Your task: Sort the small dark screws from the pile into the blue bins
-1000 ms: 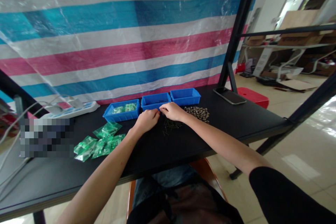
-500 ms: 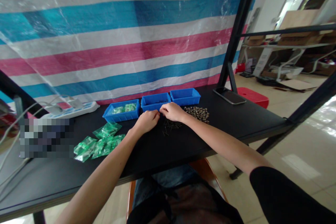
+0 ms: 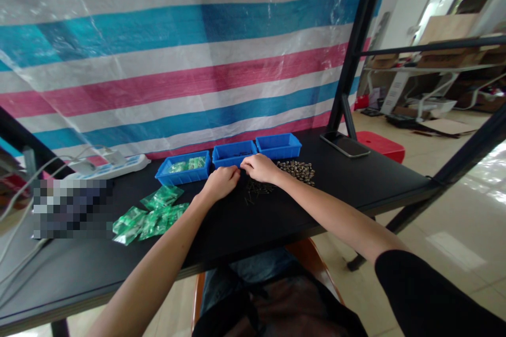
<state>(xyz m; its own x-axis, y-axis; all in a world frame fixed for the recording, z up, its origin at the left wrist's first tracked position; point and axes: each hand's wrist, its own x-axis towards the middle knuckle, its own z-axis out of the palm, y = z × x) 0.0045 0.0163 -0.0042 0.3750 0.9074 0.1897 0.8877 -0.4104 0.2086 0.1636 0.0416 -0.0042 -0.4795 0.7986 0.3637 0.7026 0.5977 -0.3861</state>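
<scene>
My left hand point(image 3: 222, 181) and my right hand point(image 3: 259, 167) are close together over the black table, just in front of the middle blue bin point(image 3: 234, 155). Both hands are closed, fingertips pinched and facing each other. Whatever they hold is too small or too hidden to make out. Below my right hand lies a loose pile of thin dark screws point(image 3: 256, 190). A heap of small brassy metal pieces point(image 3: 298, 170) sits just right of it. Dark small parts lie in the middle bin.
Left is a blue bin point(image 3: 184, 175) holding green packets; more green plastic packets point(image 3: 152, 217) lie in front. A third blue bin point(image 3: 279, 147) stands at the right. Also on the table point(image 3: 237, 231) are a phone point(image 3: 346, 145) and a white power strip point(image 3: 122, 167) with cables.
Both hands stay in the same place with their fingers pinched. Only a very slight shift of the camera view shows.
</scene>
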